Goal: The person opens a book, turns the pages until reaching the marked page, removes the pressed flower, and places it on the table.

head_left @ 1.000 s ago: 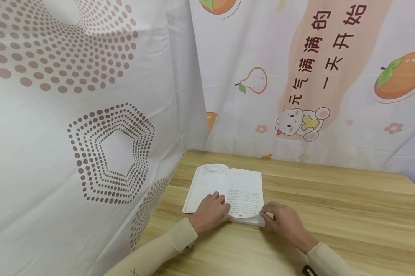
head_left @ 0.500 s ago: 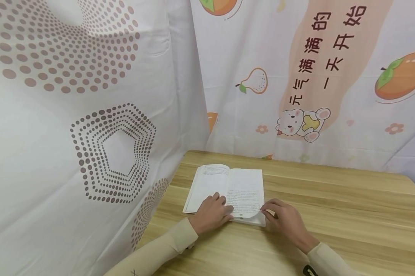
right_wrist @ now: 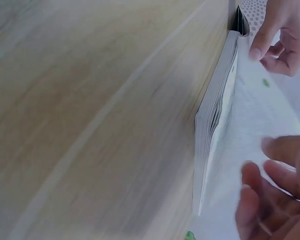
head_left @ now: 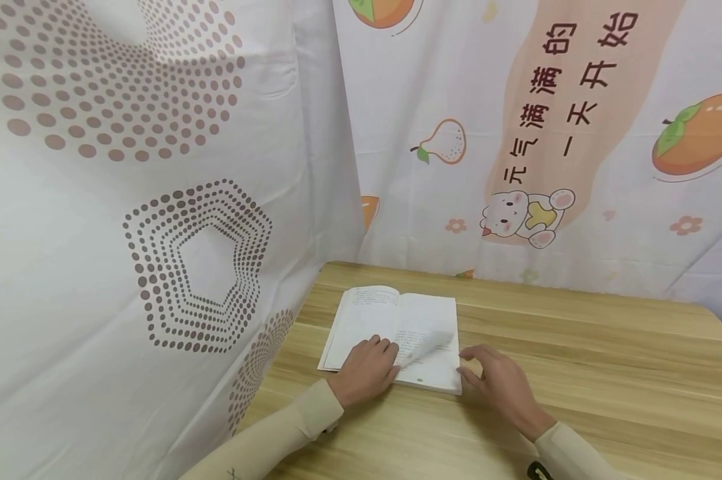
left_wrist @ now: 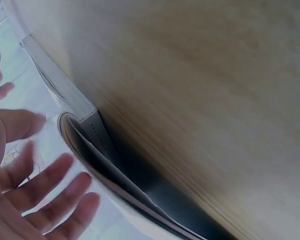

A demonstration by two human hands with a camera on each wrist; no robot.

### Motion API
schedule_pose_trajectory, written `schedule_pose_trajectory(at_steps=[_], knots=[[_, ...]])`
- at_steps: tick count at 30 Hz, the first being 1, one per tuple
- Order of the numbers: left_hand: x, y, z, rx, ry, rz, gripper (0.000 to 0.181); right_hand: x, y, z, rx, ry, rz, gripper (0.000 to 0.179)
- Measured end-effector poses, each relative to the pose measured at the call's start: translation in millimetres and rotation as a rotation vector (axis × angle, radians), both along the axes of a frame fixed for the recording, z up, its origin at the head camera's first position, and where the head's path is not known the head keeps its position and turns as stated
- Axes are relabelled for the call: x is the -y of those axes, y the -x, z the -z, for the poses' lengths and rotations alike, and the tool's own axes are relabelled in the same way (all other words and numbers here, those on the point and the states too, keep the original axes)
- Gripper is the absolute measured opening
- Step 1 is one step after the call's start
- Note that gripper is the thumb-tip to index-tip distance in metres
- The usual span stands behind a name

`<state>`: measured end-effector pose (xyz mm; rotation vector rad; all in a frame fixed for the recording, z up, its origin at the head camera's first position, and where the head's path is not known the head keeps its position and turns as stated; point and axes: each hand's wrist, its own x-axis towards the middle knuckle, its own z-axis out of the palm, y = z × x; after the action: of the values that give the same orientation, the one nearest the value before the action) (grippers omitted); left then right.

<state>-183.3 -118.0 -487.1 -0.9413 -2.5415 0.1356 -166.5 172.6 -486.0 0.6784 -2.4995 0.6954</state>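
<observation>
An open book point(head_left: 361, 323) with printed pages lies on the wooden table. One loose page point(head_left: 428, 344) on its right half is raised and bent over, blurred by motion. My left hand point(head_left: 367, 370) rests at the book's lower edge near the spine; the left wrist view shows its fingers point(left_wrist: 57, 172) spread over the pages. Just beside the right edge of the book is my right hand point(head_left: 500, 387), thumb and forefinger apart with nothing between them. In the right wrist view, the fingers point(right_wrist: 250, 200) are slightly bent above the page block point(right_wrist: 210, 120).
Wood-grained tabletop point(head_left: 595, 360) extends to the right and in front of the book. A white patterned curtain point(head_left: 217, 267) hangs close on the left. Another curtain point(head_left: 421, 200), printed with fruit and characters, hangs behind the table.
The right hand was pinching the page's lower right corner and has let it go. That page has since lifted and bent toward the left hand. The left hand has barely moved.
</observation>
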Motion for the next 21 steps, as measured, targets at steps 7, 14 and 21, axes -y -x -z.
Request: schedule_pose_trajectory(at_steps=[7, 14, 21], knots=[[-0.3, -0.3, -0.5, -0.055, -0.045, 0.016, 0.017, -0.3, 0.1, 5.4, 0.124, -0.141, -0.106, 0.028], [0.4, -1.4, -0.6, -0.039, -0.028, 0.023, 0.009, -1.3, -1.1, 5.4, 0.165, -0.218, -0.16, 0.019], [2.1, -0.2, 1.2, -0.059, 0.013, 0.04, 0.012, -2.0, -1.3, 6.4, 0.133, -0.245, -0.175, 0.012]])
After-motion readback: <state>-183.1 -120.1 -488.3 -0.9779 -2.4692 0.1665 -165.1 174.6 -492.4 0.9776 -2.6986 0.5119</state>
